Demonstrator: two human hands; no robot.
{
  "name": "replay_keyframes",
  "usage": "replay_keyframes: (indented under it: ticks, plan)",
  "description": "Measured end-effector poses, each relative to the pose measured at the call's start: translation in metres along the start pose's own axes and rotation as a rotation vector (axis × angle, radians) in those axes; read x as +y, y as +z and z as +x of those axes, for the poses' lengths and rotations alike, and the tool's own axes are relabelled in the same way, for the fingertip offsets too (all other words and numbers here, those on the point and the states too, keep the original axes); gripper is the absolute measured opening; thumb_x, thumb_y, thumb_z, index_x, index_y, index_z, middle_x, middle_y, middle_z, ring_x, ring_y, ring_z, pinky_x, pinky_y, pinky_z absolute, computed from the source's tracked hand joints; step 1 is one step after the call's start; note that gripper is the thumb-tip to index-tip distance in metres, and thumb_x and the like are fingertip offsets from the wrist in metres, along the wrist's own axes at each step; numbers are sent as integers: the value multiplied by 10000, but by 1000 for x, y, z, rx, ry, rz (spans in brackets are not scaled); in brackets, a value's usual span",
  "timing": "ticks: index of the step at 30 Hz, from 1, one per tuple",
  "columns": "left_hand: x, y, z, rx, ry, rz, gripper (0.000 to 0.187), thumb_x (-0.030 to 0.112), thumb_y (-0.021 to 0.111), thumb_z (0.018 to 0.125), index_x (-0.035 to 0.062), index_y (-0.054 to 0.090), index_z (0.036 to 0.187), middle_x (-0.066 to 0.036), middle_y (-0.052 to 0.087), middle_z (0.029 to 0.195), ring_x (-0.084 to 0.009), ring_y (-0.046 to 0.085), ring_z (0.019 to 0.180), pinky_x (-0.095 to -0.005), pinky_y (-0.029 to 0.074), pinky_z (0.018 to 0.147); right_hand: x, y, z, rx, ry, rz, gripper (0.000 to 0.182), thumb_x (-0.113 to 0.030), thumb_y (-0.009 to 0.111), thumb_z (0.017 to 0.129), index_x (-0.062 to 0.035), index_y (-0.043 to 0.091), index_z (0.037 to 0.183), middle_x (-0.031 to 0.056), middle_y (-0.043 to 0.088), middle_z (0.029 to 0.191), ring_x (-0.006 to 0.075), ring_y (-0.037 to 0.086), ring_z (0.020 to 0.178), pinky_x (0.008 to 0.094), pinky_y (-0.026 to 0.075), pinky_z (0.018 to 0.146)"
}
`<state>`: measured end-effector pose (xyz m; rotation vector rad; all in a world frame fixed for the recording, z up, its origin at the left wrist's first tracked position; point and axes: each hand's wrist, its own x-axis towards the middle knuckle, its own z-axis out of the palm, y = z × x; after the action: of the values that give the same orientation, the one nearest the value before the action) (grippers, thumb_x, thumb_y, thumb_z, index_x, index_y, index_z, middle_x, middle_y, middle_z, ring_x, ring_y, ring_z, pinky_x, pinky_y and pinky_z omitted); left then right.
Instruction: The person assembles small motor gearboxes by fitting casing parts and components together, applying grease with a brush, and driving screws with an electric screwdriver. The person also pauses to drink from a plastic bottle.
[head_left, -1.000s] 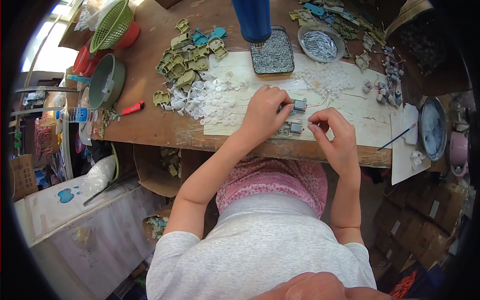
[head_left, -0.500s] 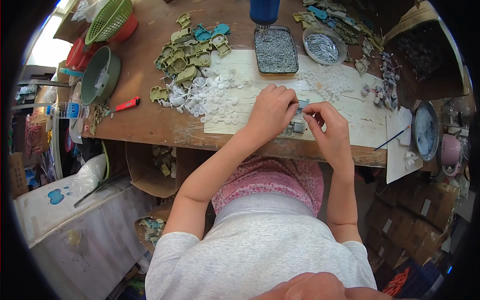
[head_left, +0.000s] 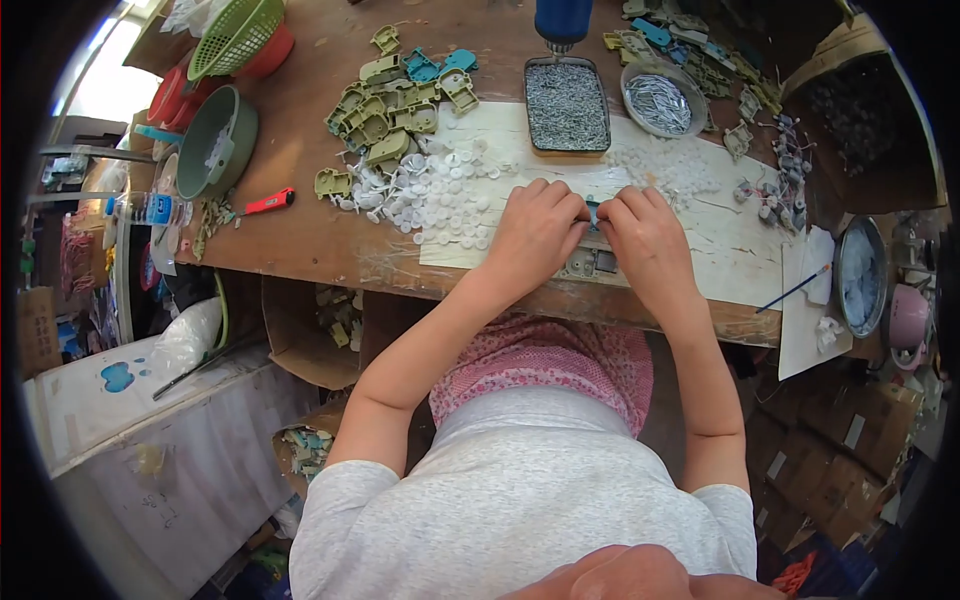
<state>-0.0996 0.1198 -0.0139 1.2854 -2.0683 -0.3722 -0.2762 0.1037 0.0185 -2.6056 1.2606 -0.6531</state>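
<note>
At the front edge of the table, my left hand [head_left: 538,232] and my right hand [head_left: 648,240] face each other over a small metal fixture [head_left: 592,262]. Fingers of both hands are pinched at a small blue part [head_left: 592,212], mostly hidden by the fingertips. Left of my left hand lies a heap of white round-headed plastic pieces [head_left: 455,195]. Beyond the hands stands a dark tray of small metal pins [head_left: 567,105], with the chuck of a blue power tool [head_left: 561,25] above it.
A bowl of longer metal pins [head_left: 658,104] stands right of the tray. Beige and blue plastic housings [head_left: 385,115] are piled at the left. A red-handled cutter [head_left: 268,201], a green basin [head_left: 218,145], a blue pen [head_left: 795,288] and a cardboard box [head_left: 860,110] surround the work area.
My right hand has turned over and closed in toward my left, its fingers now down at the blue part. The whole view has shifted slightly.
</note>
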Motion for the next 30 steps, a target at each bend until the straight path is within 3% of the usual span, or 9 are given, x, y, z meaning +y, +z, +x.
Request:
replay_keyframes:
  ticks: [7, 9, 10, 12, 16, 22, 26, 30]
  plan:
    - [0, -8, 1, -49, -9, 36, 129, 70, 695, 762, 79, 622, 869, -58, 572, 854, -267, 548, 846, -392, 407, 736, 4, 1, 1, -22, -30, -24, 121, -7, 666, 756, -31, 596, 852, 89, 558, 853, 280, 540, 830, 377, 469, 746]
    - [-8, -19, 2, 149, -52, 101, 181, 70, 703, 741, 114, 643, 906, -42, 575, 887, -255, 546, 846, -386, 421, 753, 7, 3, -3, -56, -40, -21, 123, -16, 673, 756, -36, 601, 854, 88, 560, 854, 278, 541, 832, 377, 471, 750]
    - [-13, -27, 4, 141, -48, 103, 181, 70, 703, 741, 114, 643, 906, -42, 575, 887, -255, 546, 846, -386, 421, 753, 8, 4, -5, -52, -34, -16, 123, -16, 673, 756, -36, 601, 854, 88, 560, 854, 278, 541, 832, 377, 471, 750]
    - [-26, -41, 8, 113, -45, 345, 238, 58, 698, 762, 120, 662, 989, -63, 603, 944, -257, 561, 905, -381, 411, 793, 10, 5, -5, -45, -17, 14, 122, -28, 677, 760, -39, 606, 858, 86, 563, 855, 276, 542, 839, 378, 472, 754]
    - [-50, -41, 16, 63, 50, 375, 140, 86, 710, 762, 140, 688, 890, 0, 609, 880, -220, 568, 851, -377, 418, 776, 15, 2, -2, -76, -48, 3, 122, -33, 679, 765, -37, 612, 866, 85, 569, 863, 277, 545, 853, 376, 474, 760]
    - [-73, -39, 37, 74, -67, 149, 56, 92, 707, 779, 103, 677, 825, -49, 647, 784, -260, 603, 783, -395, 431, 724, 11, 0, 1, -115, -128, -71, 91, -26, 636, 749, -28, 582, 823, 90, 545, 830, 260, 541, 837, 341, 482, 762]
    - [-74, -55, 48, 182, -90, 75, 48, 95, 701, 787, 90, 677, 828, -59, 661, 791, -272, 611, 792, -401, 434, 712, 12, -3, 8, -144, -316, -207, 101, -25, 593, 705, -31, 565, 802, 85, 528, 823, 230, 539, 825, 309, 484, 751]
    - [-58, -71, 29, -47, -108, 276, 78, 148, 703, 792, 104, 696, 856, -61, 633, 791, -260, 592, 808, -401, 427, 745, 13, -3, 8, -165, -328, -175, 113, -27, 587, 699, -34, 566, 810, 80, 525, 844, 222, 536, 832, 303, 482, 744]
